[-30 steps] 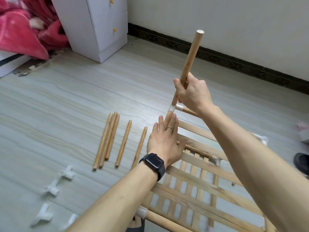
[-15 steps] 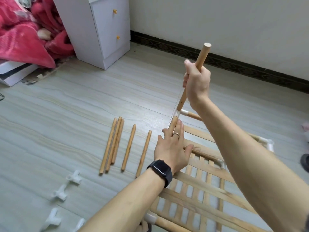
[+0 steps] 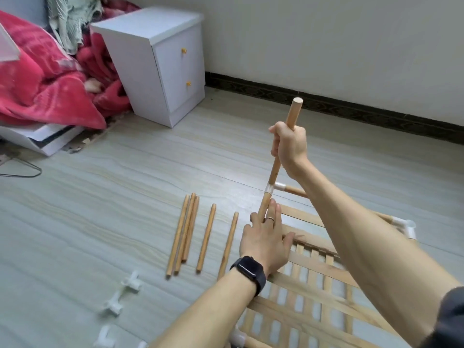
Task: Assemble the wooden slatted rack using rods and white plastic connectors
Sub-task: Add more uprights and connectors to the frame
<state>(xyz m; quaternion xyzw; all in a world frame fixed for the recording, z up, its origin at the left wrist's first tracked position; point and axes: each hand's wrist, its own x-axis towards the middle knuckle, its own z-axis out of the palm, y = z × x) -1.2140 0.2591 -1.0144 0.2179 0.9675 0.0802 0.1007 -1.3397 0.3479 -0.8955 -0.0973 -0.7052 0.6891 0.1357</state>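
The wooden slatted rack [image 3: 313, 270] lies on the floor at lower right. A white plastic connector [image 3: 272, 189] sits at its far left corner. An upright wooden rod [image 3: 291, 116] rises from that connector, and my right hand [image 3: 290, 146] grips it near its top. My left hand [image 3: 266, 237], with a black watch on the wrist, rests with straight fingers on the rack's side rod just below the connector. Another white connector [image 3: 405, 226] caps the rack's far right corner.
Several loose rods [image 3: 198, 234] lie in a row on the floor left of the rack. Loose white connectors [image 3: 123, 295] lie at lower left. A white bedside cabinet [image 3: 160, 64] and a red blanket [image 3: 45, 81] stand at the back left.
My right hand has slid up the upright rod from near the connector to near its top. My left hand has stayed on the side rod. The camera has tilted up.
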